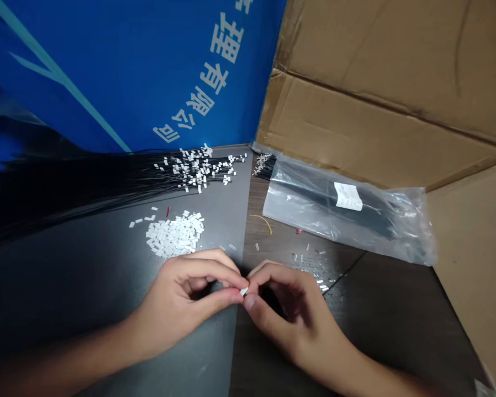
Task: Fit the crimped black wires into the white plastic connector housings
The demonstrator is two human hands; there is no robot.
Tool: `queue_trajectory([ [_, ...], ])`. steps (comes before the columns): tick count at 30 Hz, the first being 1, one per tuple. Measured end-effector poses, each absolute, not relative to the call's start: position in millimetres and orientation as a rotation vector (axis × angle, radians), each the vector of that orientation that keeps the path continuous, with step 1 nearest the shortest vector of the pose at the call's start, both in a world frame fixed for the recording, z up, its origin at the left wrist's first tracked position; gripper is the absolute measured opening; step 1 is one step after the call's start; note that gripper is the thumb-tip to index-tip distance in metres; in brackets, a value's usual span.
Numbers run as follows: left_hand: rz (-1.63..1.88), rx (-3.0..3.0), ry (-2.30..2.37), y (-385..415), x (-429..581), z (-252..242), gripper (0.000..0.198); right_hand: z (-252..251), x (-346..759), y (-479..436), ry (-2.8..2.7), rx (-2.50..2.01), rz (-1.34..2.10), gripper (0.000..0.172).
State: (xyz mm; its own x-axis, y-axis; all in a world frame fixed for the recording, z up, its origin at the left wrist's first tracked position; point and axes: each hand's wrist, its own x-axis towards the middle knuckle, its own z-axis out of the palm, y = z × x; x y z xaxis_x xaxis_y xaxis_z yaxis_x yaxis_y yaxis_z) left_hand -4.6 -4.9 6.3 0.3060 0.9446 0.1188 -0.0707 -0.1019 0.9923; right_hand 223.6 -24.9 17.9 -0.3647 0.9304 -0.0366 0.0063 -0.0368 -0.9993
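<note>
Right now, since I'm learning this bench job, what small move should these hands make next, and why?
Probably carry the small white plastic piece, pinched between left hand and right hand, to the long black wires tipped with matching white pieces; they lie beyond the hands.

The banner is deep blue, with white characters and a pale teal stripe. The long wires are black, ending in white plugs. The loose blocks and the small block are white. A thin wire is yellow. The box is brown. The clear bag has a white label. The table is grey toward its left edge, dark brown toward its right.
</note>
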Motion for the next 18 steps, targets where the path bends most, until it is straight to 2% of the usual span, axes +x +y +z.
queue_trajectory([
  [7, 0.995, 1.392, 0.837, -4, -10, 0, 0.024, 3, 226, -28, -1.422, -0.978, 1.487, 0.009],
  [14, 0.998, 1.326, 0.804, -1, -14, 9, 0.004, 12, 233, -15, -1.580, -0.967, 1.358, 0.006],
  [18, 1.008, 1.183, 0.751, 1, -16, 5, 0.022, 28, 246, 7, -1.590, -1.107, 1.076, 0.016],
])
